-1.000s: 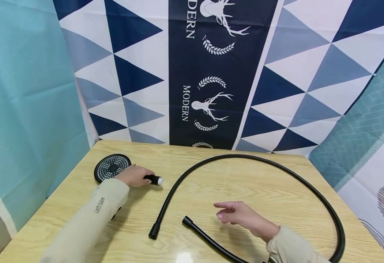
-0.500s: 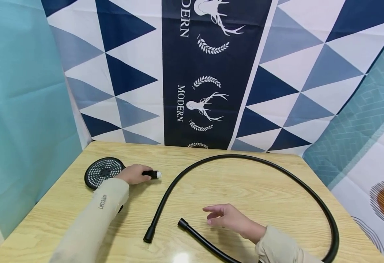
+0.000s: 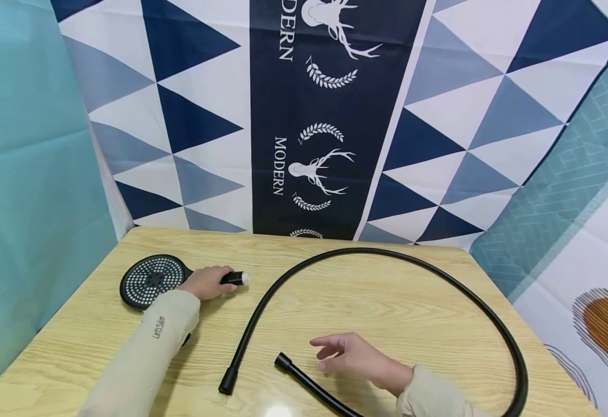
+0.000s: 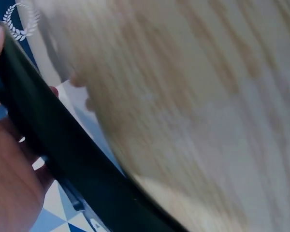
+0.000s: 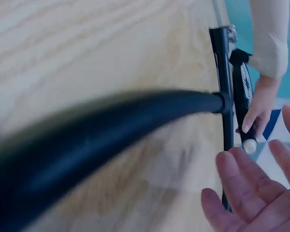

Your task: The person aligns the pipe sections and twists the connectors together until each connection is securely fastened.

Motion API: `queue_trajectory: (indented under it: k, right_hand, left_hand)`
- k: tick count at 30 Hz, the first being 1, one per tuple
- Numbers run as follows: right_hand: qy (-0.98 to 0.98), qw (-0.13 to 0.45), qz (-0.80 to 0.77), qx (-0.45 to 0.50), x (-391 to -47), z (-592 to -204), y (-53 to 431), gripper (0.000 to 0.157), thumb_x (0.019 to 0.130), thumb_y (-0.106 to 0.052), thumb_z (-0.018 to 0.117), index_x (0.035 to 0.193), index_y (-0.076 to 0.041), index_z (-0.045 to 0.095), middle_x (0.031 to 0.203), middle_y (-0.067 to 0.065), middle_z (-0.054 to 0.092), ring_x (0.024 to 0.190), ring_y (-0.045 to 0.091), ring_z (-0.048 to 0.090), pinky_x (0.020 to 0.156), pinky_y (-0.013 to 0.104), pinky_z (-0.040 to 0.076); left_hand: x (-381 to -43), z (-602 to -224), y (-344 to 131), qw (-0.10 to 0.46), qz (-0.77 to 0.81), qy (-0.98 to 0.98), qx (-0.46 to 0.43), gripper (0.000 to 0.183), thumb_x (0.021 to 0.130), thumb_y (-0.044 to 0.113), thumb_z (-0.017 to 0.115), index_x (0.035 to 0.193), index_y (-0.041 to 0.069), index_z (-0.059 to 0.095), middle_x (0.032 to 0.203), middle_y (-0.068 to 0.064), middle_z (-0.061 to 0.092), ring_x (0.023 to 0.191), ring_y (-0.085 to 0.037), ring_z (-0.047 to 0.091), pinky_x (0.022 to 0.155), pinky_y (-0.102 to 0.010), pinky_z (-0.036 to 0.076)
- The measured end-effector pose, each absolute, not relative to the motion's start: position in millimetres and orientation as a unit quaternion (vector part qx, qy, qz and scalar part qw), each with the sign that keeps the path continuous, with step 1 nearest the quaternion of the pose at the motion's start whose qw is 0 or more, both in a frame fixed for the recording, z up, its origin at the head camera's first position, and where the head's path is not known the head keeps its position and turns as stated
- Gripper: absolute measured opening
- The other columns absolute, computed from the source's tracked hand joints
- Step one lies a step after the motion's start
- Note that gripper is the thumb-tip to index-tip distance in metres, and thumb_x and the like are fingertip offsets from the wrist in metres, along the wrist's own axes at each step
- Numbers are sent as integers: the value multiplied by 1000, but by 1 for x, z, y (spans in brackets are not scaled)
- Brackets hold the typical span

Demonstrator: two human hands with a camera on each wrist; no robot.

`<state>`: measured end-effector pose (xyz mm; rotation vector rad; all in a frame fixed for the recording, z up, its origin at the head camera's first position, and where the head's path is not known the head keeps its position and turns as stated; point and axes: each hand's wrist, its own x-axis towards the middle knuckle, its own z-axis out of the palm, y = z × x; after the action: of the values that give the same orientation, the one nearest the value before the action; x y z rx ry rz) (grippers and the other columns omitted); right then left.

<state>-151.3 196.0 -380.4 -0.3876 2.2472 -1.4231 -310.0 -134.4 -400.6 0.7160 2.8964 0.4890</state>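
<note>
A black shower head [image 3: 150,281] with a round, dotted spray face is at the left side of the wooden table. My left hand [image 3: 207,282] grips its handle; a white threaded tip [image 3: 245,278] sticks out to the right of the fingers. In the left wrist view the dark handle [image 4: 63,125] runs diagonally past the curled fingers. My right hand [image 3: 353,356] hovers over the table, fingers loosely spread and holding nothing. Close beside it is one end [image 3: 283,362] of a black shower hose [image 3: 357,251]. The other hose end [image 3: 228,380] lies to the left of that.
The hose forms a wide loop across the middle and right of the wooden table [image 3: 387,307]. Behind the table hangs a patterned cloth [image 3: 207,116] with triangles and deer heads. Teal cloth [image 3: 33,162] borders the left side.
The view has shifted slightly right. The shower head has turned a little in my left hand's grip, its tip swinging away from me. My right hand has come closer to the nearby hose end.
</note>
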Motion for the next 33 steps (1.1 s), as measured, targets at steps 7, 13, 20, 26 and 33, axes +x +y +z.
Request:
queue_trajectory:
  k: [7, 13, 20, 26, 33]
  right_hand:
    - [829, 230, -486, -152, -150, -388, 176, 43, 83, -4, 71, 124, 6, 60, 102, 12, 66, 97, 28, 62, 80, 40, 52]
    - [849, 221, -446, -175, -153, -390, 163, 44, 80, -3, 75, 122, 1, 63, 101, 12, 67, 98, 31, 62, 81, 41, 51]
    - [866, 218, -414, -177, -154, -392, 158, 48, 77, -4, 76, 123, 0, 63, 97, 8, 66, 94, 29, 63, 79, 40, 51]
    - [876, 193, -392, -206, -155, -395, 152, 54, 76, -4, 77, 126, 4, 58, 85, 3, 62, 75, 15, 59, 66, 28, 48]
    - [893, 196, -353, -198, -155, -397, 139, 52, 75, -8, 78, 123, -1, 62, 72, -5, 55, 59, 8, 44, 53, 25, 37]
  left_hand:
    - [-313, -405, -139, 45, 125, 959, 249, 48, 94, 33, 60, 131, 3, 53, 109, -19, 61, 97, -35, 59, 84, -51, 43]
    - [-310, -406, -148, 40, 125, 950, 285, 49, 94, 29, 60, 136, 6, 48, 103, -19, 61, 90, -33, 59, 76, -49, 45]
    - [-307, -406, -153, -5, 130, 937, 325, 51, 96, 30, 57, 139, 4, 46, 103, -21, 61, 89, -34, 60, 76, -50, 46]
    - [-301, -398, -154, -99, 94, 920, 367, 51, 91, 35, 63, 134, 8, 52, 90, -12, 63, 75, -24, 61, 62, -41, 48]
    - [-290, -379, -156, -180, 71, 886, 421, 51, 90, 40, 63, 132, 11, 56, 82, -6, 64, 60, -16, 59, 56, -32, 48]
